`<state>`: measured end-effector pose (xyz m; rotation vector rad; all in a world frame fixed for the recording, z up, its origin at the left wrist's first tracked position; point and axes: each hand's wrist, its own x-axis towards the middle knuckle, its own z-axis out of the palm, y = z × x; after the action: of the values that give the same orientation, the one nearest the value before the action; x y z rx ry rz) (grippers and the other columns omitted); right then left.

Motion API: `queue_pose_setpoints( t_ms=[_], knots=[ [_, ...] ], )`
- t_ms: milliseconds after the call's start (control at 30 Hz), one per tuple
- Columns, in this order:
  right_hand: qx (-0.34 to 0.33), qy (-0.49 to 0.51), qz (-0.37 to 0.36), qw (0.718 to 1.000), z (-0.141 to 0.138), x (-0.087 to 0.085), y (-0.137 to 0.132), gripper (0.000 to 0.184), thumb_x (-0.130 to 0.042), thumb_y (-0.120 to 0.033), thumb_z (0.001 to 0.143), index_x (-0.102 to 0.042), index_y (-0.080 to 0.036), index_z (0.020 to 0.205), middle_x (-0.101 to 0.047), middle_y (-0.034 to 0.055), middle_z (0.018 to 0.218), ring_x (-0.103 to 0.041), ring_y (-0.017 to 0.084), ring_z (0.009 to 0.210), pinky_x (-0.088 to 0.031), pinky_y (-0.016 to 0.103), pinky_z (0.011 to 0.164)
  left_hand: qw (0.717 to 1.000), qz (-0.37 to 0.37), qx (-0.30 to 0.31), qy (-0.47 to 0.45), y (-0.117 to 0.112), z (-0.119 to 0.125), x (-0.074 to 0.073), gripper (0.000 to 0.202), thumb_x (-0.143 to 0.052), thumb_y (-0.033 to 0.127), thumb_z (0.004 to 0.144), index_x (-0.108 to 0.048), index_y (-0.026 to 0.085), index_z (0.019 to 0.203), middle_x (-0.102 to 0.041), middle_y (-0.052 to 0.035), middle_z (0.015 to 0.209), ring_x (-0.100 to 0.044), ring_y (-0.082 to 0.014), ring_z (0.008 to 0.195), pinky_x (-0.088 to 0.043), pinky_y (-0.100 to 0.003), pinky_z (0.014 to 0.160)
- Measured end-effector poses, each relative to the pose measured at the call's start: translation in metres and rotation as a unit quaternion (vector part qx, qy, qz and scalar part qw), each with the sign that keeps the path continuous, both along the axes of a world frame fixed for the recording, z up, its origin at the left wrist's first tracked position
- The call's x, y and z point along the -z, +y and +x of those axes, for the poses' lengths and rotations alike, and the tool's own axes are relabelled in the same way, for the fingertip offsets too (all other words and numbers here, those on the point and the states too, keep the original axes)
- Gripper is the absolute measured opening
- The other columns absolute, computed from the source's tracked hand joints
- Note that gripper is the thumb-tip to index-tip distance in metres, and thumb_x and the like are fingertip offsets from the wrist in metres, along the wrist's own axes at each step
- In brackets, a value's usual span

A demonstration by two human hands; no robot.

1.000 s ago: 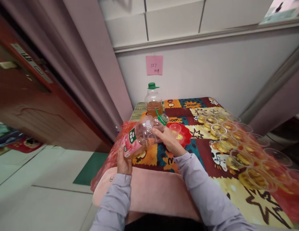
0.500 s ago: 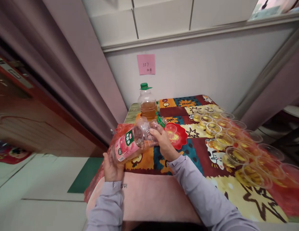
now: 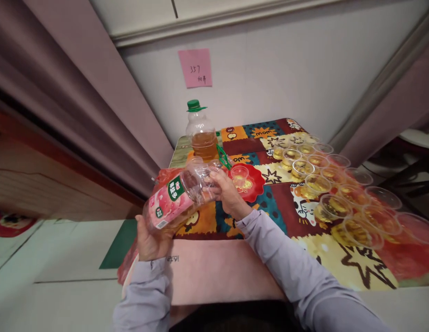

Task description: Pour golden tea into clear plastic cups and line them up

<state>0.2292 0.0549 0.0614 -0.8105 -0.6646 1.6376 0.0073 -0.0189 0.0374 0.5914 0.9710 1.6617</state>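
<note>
A clear plastic bottle (image 3: 173,196) with a pink and green label lies tilted between my hands, its neck pointing up and right. My left hand (image 3: 154,237) cups the bottle's base from below. My right hand (image 3: 226,191) grips it near the neck, and a green strap hangs about the mouth. Just beyond the mouth, a red scalloped plate (image 3: 255,186) carries a clear plastic cup (image 3: 240,175). Behind stands a second bottle (image 3: 204,144), upright, green-capped and part filled with amber liquid.
Several clear cups (image 3: 318,183) of yellowish liquid stand in rows along the table's right side. A patterned cloth (image 3: 231,221) covers the table. Red plastic film (image 3: 126,267) hangs at the left edge. A pink note (image 3: 195,68) is stuck to the wall behind.
The view has tilted down and shifted, so the table sits higher in it. My right hand's fingers have shifted slightly on the bottle's neck; both hands still hold the bottle.
</note>
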Motion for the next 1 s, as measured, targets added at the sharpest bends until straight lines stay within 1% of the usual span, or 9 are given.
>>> queue_pose_setpoints(
  t_ms=[100,300,467,533,600,733,800,933,1000],
  knots=[
    [-0.007,0.011,-0.015,1.0,-0.002,0.002,0.0,0.057,-0.085,-0.06,0.08,-0.071,-0.032,0.127,-0.077,-0.0011,0.1,-0.075,0.018,0.074,-0.061,0.028,0.057,1.0,-0.019,-0.003,0.015,0.001,-0.008,-0.006,0.064,-0.077,0.068,0.091,-0.077,0.025,0.139,-0.081,-0.01,0.139,-0.07,-0.0421,0.138,-0.063,-0.059,0.109],
    [-0.002,0.054,-0.033,0.998,-0.01,0.003,-0.002,0.057,-0.089,-0.065,0.079,-0.065,-0.03,0.116,-0.077,0.0002,0.116,-0.076,0.016,0.08,-0.06,0.025,0.057,0.997,-0.055,-0.058,-0.012,0.008,-0.013,-0.027,0.057,-0.069,0.062,0.094,-0.08,0.018,0.129,-0.086,-0.0124,0.12,-0.073,-0.0397,0.134,-0.06,-0.055,0.114],
    [0.011,0.056,-0.038,0.998,-0.012,0.003,-0.002,0.053,-0.088,-0.066,0.082,-0.068,-0.03,0.117,-0.076,0.0016,0.12,-0.076,0.017,0.086,-0.06,0.025,0.059,0.993,-0.073,-0.088,0.0,0.009,-0.007,-0.043,0.046,-0.063,0.052,0.099,-0.082,0.018,0.123,-0.088,-0.0092,0.105,-0.084,-0.0312,0.102,-0.065,-0.049,0.106],
    [0.009,0.057,-0.037,0.998,-0.011,0.003,-0.001,0.053,-0.087,-0.066,0.083,-0.069,-0.03,0.117,-0.075,0.0016,0.119,-0.076,0.017,0.087,-0.06,0.025,0.058,0.993,-0.081,-0.091,0.011,0.01,-0.007,-0.047,0.046,-0.062,0.052,0.1,-0.083,0.017,0.121,-0.088,-0.0095,0.103,-0.084,-0.03,0.095,-0.067,-0.048,0.103],
    [0.011,0.061,-0.034,0.997,-0.012,0.004,-0.001,0.052,-0.087,-0.066,0.084,-0.069,-0.03,0.117,-0.075,0.0014,0.118,-0.076,0.017,0.086,-0.06,0.025,0.057,0.993,-0.08,-0.089,0.018,0.01,-0.007,-0.049,0.047,-0.064,0.053,0.099,-0.083,0.016,0.12,-0.088,-0.0108,0.105,-0.084,-0.0322,0.1,-0.067,-0.049,0.103],
    [0.027,0.065,-0.019,0.997,-0.014,0.005,-0.001,0.051,-0.082,-0.07,0.086,-0.071,-0.03,0.115,-0.076,0.0022,0.12,-0.076,0.019,0.09,-0.064,0.028,0.059,0.995,-0.059,-0.075,0.029,0.014,-0.009,-0.051,0.051,-0.075,0.057,0.091,-0.083,0.015,0.119,-0.087,-0.014,0.113,-0.079,-0.0387,0.122,-0.064,-0.051,0.108],
    [0.027,0.064,-0.014,0.997,-0.015,0.006,-0.001,0.052,-0.081,-0.071,0.087,-0.071,-0.03,0.117,-0.076,0.0027,0.124,-0.077,0.02,0.094,-0.066,0.029,0.06,0.996,-0.05,-0.067,0.034,0.017,-0.009,-0.053,0.054,-0.077,0.058,0.09,-0.082,0.014,0.119,-0.086,-0.0152,0.116,-0.076,-0.0403,0.129,-0.063,-0.052,0.111],
    [0.016,0.077,-0.009,0.997,-0.014,0.009,0.001,0.056,-0.081,-0.073,0.087,-0.07,-0.031,0.123,-0.076,0.0038,0.132,-0.078,0.021,0.1,-0.068,0.03,0.065,0.995,-0.059,-0.067,0.033,0.02,-0.006,-0.059,0.052,-0.071,0.055,0.096,-0.081,0.012,0.122,-0.087,-0.0143,0.109,-0.076,-0.0394,0.129,-0.061,-0.054,0.113],
    [0.015,0.075,-0.012,0.997,-0.013,0.011,0.002,0.056,-0.081,-0.073,0.087,-0.071,-0.031,0.121,-0.077,0.0038,0.133,-0.078,0.021,0.101,-0.068,0.03,0.066,0.996,-0.064,-0.063,0.026,0.021,-0.004,-0.062,0.051,-0.068,0.055,0.098,-0.081,0.012,0.121,-0.087,-0.0148,0.105,-0.075,-0.0402,0.129,-0.061,-0.056,0.113]
  ],
)
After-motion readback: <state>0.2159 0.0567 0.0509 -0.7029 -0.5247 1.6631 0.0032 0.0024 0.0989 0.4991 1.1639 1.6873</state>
